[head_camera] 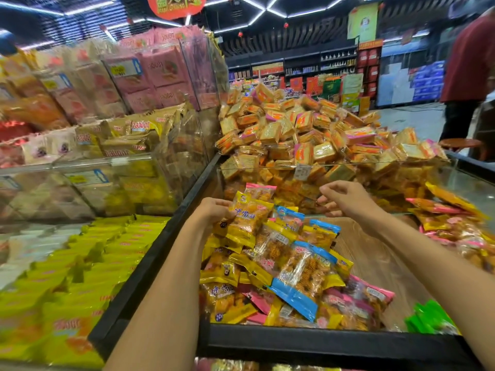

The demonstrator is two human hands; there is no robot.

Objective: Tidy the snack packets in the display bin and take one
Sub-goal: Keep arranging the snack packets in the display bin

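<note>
A black-framed display bin point(308, 341) with a wood-grain floor holds a heap of small snack packets point(292, 266) with yellow, blue and pink ends. My left hand point(211, 212) grips a yellow-ended snack packet point(247, 215) at the far left top of the heap, holding it upright. My right hand point(345, 198) hovers over the back of the bin with fingers loosely curled and nothing in them. More packets of the same kind point(452, 223) lie along the bin's right side.
Behind a clear divider point(348, 167) rises a big mound of orange cracker packs point(308, 129). Clear bins of pink and yellow packets point(128, 124) stand at left, yellow packs point(80, 277) below them. Green packets point(428, 317) sit front right. A person in red point(468, 76) stands far right.
</note>
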